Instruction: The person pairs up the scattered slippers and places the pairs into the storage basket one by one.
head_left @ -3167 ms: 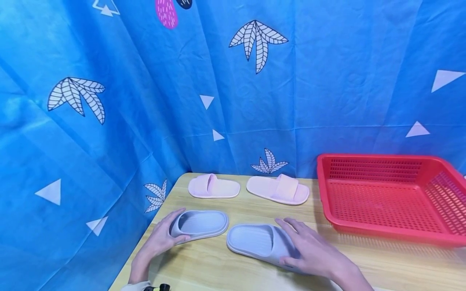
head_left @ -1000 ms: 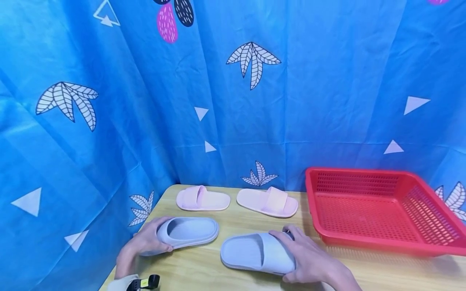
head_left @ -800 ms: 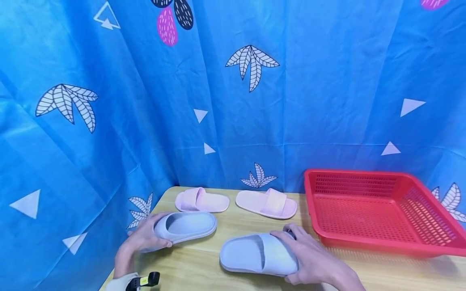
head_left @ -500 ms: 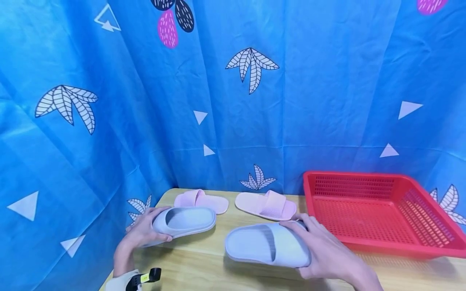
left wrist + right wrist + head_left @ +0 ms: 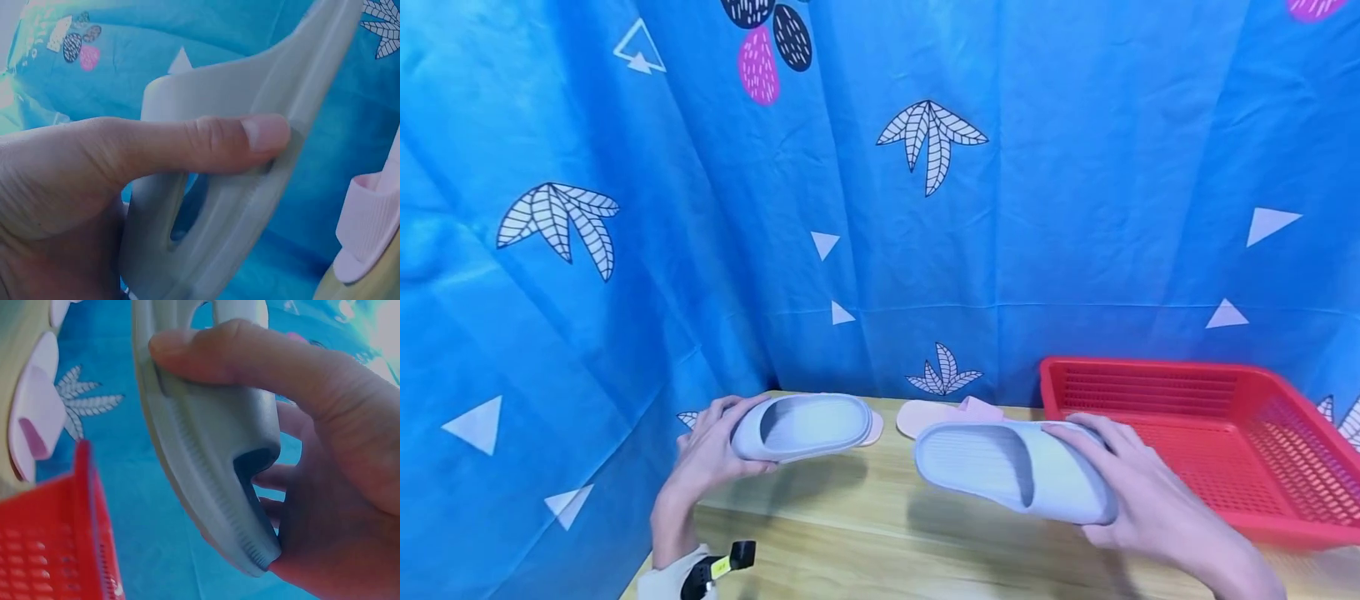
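Observation:
My left hand [image 5: 711,454] grips one grey slipper [image 5: 816,423] by its toe end, heel pointing right, raised above the wooden table. In the left wrist view the thumb presses along the side of its strap. My right hand [image 5: 1150,492] holds the other grey slipper [image 5: 977,462] by its toe end, heel pointing left and also in the air. Its thumb lies across that slipper's side in the right wrist view. Behind them a pink slipper [image 5: 921,416] lies on the table, partly covered. Another pink slipper [image 5: 369,225] is mostly hidden in the head view.
A red plastic basket [image 5: 1262,521] with perforated walls stands at the right of the table [image 5: 850,542], close behind my right hand. A blue patterned curtain [image 5: 1075,183] hangs along the back and left sides.
Both grey slippers have left the table and risen, each in its hand. The right one has also shifted right toward the basket. Both now cover parts of the pink slippers.

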Motion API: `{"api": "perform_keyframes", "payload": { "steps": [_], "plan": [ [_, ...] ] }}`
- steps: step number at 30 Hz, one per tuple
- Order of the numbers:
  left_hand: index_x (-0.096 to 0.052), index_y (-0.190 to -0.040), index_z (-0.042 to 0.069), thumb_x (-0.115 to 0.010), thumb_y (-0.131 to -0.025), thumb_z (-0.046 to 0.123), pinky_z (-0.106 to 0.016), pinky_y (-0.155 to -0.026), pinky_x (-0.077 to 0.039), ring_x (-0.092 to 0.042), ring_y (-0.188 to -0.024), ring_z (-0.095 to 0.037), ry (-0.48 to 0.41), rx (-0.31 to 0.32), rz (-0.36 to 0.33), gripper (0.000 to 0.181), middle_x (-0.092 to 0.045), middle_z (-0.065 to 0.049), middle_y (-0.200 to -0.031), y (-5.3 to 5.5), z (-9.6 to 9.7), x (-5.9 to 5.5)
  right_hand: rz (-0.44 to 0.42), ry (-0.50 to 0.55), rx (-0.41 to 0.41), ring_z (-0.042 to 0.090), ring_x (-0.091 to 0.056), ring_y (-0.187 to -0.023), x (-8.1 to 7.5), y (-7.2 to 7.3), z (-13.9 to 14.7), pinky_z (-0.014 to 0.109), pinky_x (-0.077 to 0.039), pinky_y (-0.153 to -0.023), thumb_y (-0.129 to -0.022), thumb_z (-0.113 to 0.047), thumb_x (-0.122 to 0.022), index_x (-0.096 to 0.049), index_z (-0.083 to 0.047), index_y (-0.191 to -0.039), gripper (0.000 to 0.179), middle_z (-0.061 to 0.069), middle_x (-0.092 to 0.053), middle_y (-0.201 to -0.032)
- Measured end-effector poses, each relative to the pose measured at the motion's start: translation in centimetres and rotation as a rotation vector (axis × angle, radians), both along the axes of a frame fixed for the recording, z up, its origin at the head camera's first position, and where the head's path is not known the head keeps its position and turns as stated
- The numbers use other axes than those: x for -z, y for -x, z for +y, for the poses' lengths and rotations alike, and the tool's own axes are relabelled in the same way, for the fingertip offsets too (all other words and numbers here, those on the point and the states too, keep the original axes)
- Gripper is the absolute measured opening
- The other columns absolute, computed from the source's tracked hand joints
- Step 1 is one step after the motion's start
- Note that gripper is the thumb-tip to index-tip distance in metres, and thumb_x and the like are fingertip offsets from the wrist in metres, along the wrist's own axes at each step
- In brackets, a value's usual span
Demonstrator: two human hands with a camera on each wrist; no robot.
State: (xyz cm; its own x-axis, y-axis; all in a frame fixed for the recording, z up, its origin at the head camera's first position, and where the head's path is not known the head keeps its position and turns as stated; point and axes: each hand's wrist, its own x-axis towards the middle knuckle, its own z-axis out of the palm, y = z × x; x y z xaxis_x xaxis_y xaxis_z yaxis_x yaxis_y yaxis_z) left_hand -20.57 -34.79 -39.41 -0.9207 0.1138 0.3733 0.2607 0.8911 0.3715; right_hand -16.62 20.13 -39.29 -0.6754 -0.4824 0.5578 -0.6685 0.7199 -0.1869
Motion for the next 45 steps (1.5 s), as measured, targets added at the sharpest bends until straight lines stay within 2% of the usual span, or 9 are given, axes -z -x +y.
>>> {"api": "perform_keyframes", "payload": {
  "steps": [20,23,28,30,32,35,38,43,45],
  "plan": [
    [-0.056,-0.146,0.025,-0.101,-0.058,0.026,-0.073,-0.095,-0.022,-0.032,-0.132,-0.044,-0.044,0.050,0.289,0.098,-0.044,-0.019,-0.148,0.8,3.0,-2.3,0.086,0.079,0.221,0.044,-0.042,-0.114,-2.8,0.0,5.3,0.062,-0.041,-0.074,-0.028,-0.013,-0.105,-0.051,-0.016,-0.147,0.130,0.020,-0.047,-0.137],
    [-0.056,-0.146,0.025,-0.101,-0.059,0.026,-0.073,-0.096,-0.022,-0.032,-0.133,-0.043,-0.052,0.057,0.292,0.098,-0.043,-0.018,-0.149,1.0,3.5,-2.6,0.102,0.138,0.245,0.045,-0.041,-0.115,-3.0,0.0,5.8,0.063,-0.038,-0.081,-0.026,-0.008,-0.103,-0.048,-0.008,-0.148,0.134,0.024,-0.046,-0.137],
    [-0.056,-0.146,0.025,-0.102,-0.057,0.025,-0.071,-0.097,-0.023,-0.032,-0.134,-0.043,-0.068,0.052,0.318,0.100,-0.043,-0.019,-0.149,1.3,4.4,-2.8,0.123,0.217,0.291,0.050,-0.036,-0.118,-2.9,-0.4,6.8,0.061,-0.026,-0.111,-0.024,-0.001,-0.099,-0.036,0.000,-0.154,0.144,0.030,-0.042,-0.138],
    [-0.056,-0.146,0.024,-0.102,-0.057,0.025,-0.070,-0.098,-0.024,-0.032,-0.135,-0.043,-0.073,0.047,0.337,0.101,-0.043,-0.019,-0.149,1.5,4.6,-2.8,0.155,0.236,0.302,0.052,-0.035,-0.119,-2.9,-0.5,7.2,0.053,-0.019,-0.116,-0.030,-0.023,-0.105,-0.036,0.002,-0.153,0.143,0.033,-0.041,-0.138],
    [-0.056,-0.147,0.025,-0.102,-0.057,0.025,-0.069,-0.099,-0.024,-0.032,-0.136,-0.043,-0.071,0.044,0.359,0.102,-0.042,-0.019,-0.150,1.5,5.0,-2.9,0.182,0.258,0.309,0.053,-0.034,-0.119,-2.8,-0.5,7.6,0.049,-0.014,-0.117,-0.042,-0.063,-0.099,-0.036,0.003,-0.153,0.143,0.035,-0.040,-0.139],
    [-0.055,-0.148,0.027,-0.102,-0.057,0.025,-0.069,-0.101,-0.024,-0.031,-0.138,-0.041,-0.075,0.026,0.411,0.103,-0.042,-0.018,-0.152,1.7,5.4,-3.1,0.208,0.299,0.341,0.056,-0.032,-0.122,-2.8,-0.7,7.7,0.052,-0.014,-0.118,-0.063,-0.098,-0.052,-0.033,0.003,-0.156,0.138,0.037,-0.037,-0.141],
    [-0.055,-0.149,0.029,-0.102,-0.058,0.024,-0.069,-0.102,-0.024,-0.030,-0.140,-0.039,-0.095,0.006,0.466,0.103,-0.042,-0.016,-0.154,1.8,5.7,-3.4,0.243,0.359,0.358,0.052,-0.032,-0.133,-2.9,-0.8,7.6,0.039,-0.015,-0.118,-0.066,-0.098,-0.043,-0.032,0.003,-0.156,0.136,0.039,-0.036,-0.143],
    [-0.056,-0.147,0.026,-0.101,-0.057,0.022,-0.069,-0.102,-0.025,-0.031,-0.142,-0.037,-0.143,0.005,0.513,0.101,-0.043,-0.015,-0.154,1.8,6.4,-3.4,0.283,0.442,0.330,0.005,-0.025,-0.143,-3.1,-0.6,7.7,0.010,-0.015,-0.103,-0.064,-0.096,-0.051,-0.040,0.005,-0.152,0.134,0.033,-0.040,-0.146],
    [-0.057,-0.146,0.024,-0.101,-0.057,0.023,-0.069,-0.102,-0.026,-0.032,-0.141,-0.037,-0.150,0.008,0.523,0.100,-0.044,-0.014,-0.153,1.6,6.7,-3.2,0.284,0.451,0.320,-0.003,-0.022,-0.140,-3.1,-0.6,7.7,0.009,-0.015,-0.101,-0.064,-0.096,-0.052,-0.041,0.006,-0.151,0.134,0.031,-0.041,-0.146]
  ]
}}
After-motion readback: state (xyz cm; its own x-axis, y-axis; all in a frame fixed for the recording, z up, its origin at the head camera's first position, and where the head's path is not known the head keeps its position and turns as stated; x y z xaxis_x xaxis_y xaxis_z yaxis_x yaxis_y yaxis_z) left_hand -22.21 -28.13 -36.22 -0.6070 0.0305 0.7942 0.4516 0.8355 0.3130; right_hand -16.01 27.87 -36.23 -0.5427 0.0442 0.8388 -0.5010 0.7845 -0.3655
